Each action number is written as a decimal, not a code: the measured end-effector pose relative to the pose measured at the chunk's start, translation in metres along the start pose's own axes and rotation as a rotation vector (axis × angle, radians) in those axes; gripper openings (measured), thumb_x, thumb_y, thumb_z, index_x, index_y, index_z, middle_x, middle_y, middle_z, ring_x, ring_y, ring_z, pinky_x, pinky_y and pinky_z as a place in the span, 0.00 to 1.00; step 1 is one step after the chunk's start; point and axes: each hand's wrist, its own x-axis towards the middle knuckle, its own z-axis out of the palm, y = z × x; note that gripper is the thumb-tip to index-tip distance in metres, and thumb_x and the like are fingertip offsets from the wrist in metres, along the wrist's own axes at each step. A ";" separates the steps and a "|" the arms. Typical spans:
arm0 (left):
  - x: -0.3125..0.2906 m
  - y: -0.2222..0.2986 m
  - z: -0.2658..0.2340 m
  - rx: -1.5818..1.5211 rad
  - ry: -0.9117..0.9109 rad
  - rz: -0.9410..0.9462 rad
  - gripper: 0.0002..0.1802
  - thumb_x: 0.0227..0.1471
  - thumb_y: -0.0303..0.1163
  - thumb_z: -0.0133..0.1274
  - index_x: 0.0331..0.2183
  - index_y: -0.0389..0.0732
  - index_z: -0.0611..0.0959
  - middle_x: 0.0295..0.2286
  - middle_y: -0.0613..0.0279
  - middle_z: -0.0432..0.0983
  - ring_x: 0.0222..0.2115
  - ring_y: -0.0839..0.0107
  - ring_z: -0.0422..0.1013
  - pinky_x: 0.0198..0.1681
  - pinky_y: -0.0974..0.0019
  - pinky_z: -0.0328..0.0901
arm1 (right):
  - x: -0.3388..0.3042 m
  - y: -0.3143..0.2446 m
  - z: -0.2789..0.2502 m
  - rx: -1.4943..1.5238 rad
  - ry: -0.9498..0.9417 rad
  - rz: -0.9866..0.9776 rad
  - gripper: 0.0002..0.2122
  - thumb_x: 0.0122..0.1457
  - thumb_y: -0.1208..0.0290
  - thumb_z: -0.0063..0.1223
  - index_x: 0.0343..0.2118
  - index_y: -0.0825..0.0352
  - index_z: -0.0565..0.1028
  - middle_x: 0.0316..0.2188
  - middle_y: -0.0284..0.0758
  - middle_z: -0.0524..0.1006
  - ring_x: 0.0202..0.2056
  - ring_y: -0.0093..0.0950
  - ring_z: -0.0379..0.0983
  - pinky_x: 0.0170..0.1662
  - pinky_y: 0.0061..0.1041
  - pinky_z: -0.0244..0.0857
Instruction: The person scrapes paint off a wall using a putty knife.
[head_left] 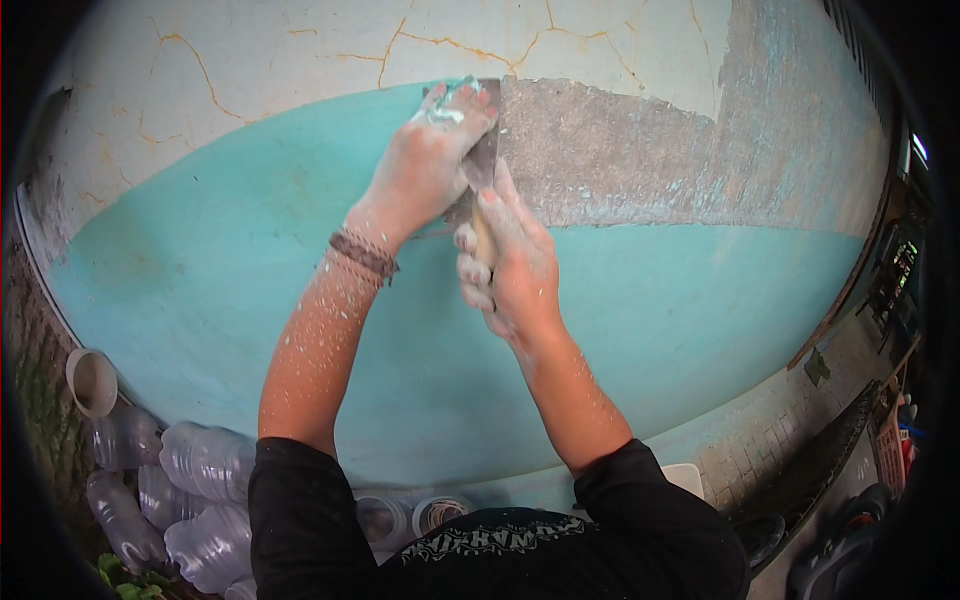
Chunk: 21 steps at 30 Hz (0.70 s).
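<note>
My right hand, dusted white, is wrapped around the light handle of a scraper with a wide grey metal blade. The blade points up against the wall, at the left border of a stripped grey patch. My left hand is closed on the blade's left side, its fingers pressed together near the upper end. Pale turquoise paint bits cling to these fingers. Part of the blade is hidden behind them. A braided band circles my left wrist, and paint specks dot both forearms.
Above the turquoise paint, the wall is off-white with orange-brown cracks. Several clear plastic bottles lie at the lower left, near a white bucket. Round containers stand below the wall. Brick paving and assorted items lie to the right.
</note>
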 end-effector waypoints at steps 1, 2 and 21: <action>0.001 0.002 -0.002 -0.039 0.042 -0.039 0.20 0.43 0.23 0.52 0.42 0.33 0.79 0.41 0.44 0.77 0.51 0.52 0.69 0.61 0.48 0.56 | -0.001 0.001 0.000 0.013 -0.002 -0.004 0.28 0.67 0.62 0.42 0.68 0.55 0.50 0.22 0.27 0.65 0.16 0.14 0.55 0.14 0.13 0.46; 0.000 0.007 -0.004 -0.021 -0.041 -0.056 0.20 0.43 0.23 0.52 0.42 0.33 0.79 0.41 0.44 0.77 0.51 0.52 0.69 0.61 0.48 0.56 | -0.003 0.002 0.000 0.045 -0.060 -0.073 0.28 0.67 0.60 0.43 0.67 0.54 0.50 0.22 0.25 0.63 0.17 0.13 0.55 0.15 0.13 0.48; -0.030 0.015 -0.001 0.060 0.052 0.041 0.24 0.41 0.22 0.54 0.45 0.33 0.77 0.46 0.43 0.74 0.50 0.51 0.69 0.62 0.47 0.56 | -0.014 0.016 0.000 -0.149 -0.039 0.030 0.27 0.67 0.60 0.42 0.67 0.53 0.51 0.23 0.28 0.66 0.15 0.13 0.55 0.13 0.12 0.46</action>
